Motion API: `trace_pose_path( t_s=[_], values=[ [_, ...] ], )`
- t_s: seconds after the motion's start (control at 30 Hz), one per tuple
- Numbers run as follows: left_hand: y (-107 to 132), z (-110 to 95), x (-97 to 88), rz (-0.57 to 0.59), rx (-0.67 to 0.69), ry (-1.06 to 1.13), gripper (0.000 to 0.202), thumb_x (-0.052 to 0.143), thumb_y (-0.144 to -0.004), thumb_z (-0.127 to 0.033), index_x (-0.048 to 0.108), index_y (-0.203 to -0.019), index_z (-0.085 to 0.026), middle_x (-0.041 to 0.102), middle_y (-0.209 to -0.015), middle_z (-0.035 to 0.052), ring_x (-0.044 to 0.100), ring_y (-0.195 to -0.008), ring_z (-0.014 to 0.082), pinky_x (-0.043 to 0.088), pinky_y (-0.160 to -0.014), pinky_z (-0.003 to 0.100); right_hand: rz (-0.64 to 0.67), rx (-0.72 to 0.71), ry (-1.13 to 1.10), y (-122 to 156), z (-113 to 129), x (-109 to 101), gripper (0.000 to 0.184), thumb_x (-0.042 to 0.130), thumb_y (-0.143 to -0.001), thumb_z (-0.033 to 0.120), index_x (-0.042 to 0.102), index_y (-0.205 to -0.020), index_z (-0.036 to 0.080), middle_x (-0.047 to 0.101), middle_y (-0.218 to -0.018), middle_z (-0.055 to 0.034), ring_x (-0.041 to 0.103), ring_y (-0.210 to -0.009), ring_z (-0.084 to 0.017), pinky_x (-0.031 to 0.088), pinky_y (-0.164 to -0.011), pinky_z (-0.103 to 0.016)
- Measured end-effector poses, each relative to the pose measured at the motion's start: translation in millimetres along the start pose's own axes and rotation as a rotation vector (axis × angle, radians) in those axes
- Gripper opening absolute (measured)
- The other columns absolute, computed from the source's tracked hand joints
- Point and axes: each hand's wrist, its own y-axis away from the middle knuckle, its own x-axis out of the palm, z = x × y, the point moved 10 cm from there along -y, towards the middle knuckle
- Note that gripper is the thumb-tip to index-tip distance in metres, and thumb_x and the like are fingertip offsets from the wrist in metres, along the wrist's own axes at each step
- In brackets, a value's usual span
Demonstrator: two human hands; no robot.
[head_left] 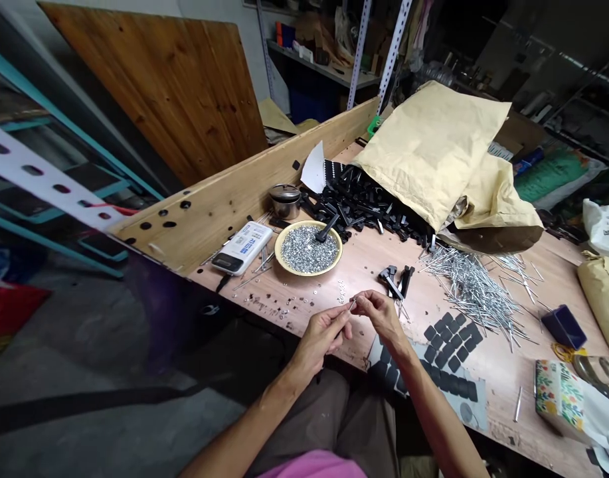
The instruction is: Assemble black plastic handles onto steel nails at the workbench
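Note:
My left hand (327, 332) is closed in a pinch around a thin metal rod (352, 305), just over the table's front edge. The fingertips of my right hand (380, 317) meet at the rod's upper end; any tiny part between them is too small to make out. Beyond the hands lies a little cluster of small metal rings (341, 292). A cream bowl (280, 260) full of small shiny metal pieces stands farther off, with a black plastic part (327, 228) resting in it. Several black plastic pieces with rods (398, 282) lie beside my right hand.
A heap of metal rods (476, 289) covers the right side, near black square pads (451, 342) on a sheet. Behind are black plastic parts (364, 202) under a paper sack (428, 146). A white scale (244, 247) and lidded metal pot (285, 201) stand by the wooden side board (224, 219).

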Motion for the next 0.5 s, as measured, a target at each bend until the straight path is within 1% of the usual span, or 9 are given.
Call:
trace_pose_path(
  t_s=[0.17, 0.37, 0.43, 0.5],
  values=[
    [5, -1, 5.9, 0.056, 0.006, -0.048, 0.064, 0.070, -0.059, -0.054, 0.066, -0.105, -0.009, 0.047, -0.048, -0.0073, 0.020, -0.031, -0.0013, 0.009, -0.034, 0.018, 0.040, -0.062, 0.034, 8, 13, -5, 0.031, 0.069, -0.070, 0.047, 0.067, -0.075, 0.017, 0.065, -0.071, -0.0012, 0.061, -0.069, -0.014, 0.051, -0.072, -0.030],
    [11, 5, 13.8, 0.156, -0.083, -0.180, 0.071, 0.069, -0.059, -0.055, 0.062, -0.114, -0.010, 0.040, -0.044, -0.0103, 0.017, -0.034, -0.0007, 0.010, -0.036, 0.017, 0.202, 0.039, -0.018, 16, 9, -10, 0.027, 0.078, -0.062, 0.040, 0.068, -0.072, 0.017, 0.064, -0.067, 0.0007, 0.059, -0.064, -0.011, 0.049, -0.065, -0.025],
    [12, 5, 16.0, 0.181, -0.092, -0.222, 0.071, 0.069, -0.059, -0.056, 0.062, -0.114, -0.010, 0.039, -0.044, -0.0110, 0.017, -0.034, -0.0003, 0.011, -0.036, 0.017, 0.232, 0.058, -0.030, 18, 7, -11, 0.030, 0.079, -0.060, 0.041, 0.068, -0.073, 0.017, 0.063, -0.067, 0.0010, 0.059, -0.063, -0.011, 0.049, -0.065, -0.025],
    [13, 5, 17.2, 0.200, -0.087, -0.258, 0.070, 0.068, -0.060, -0.057, 0.063, -0.112, -0.010, 0.038, -0.043, -0.0111, 0.017, -0.034, 0.0000, 0.012, -0.036, 0.017, 0.251, 0.042, 0.014, 21, 9, -12, 0.033, 0.078, -0.061, 0.044, 0.069, -0.077, 0.017, 0.064, -0.070, -0.0002, 0.061, -0.064, -0.012, 0.051, -0.065, -0.026]
  ],
)
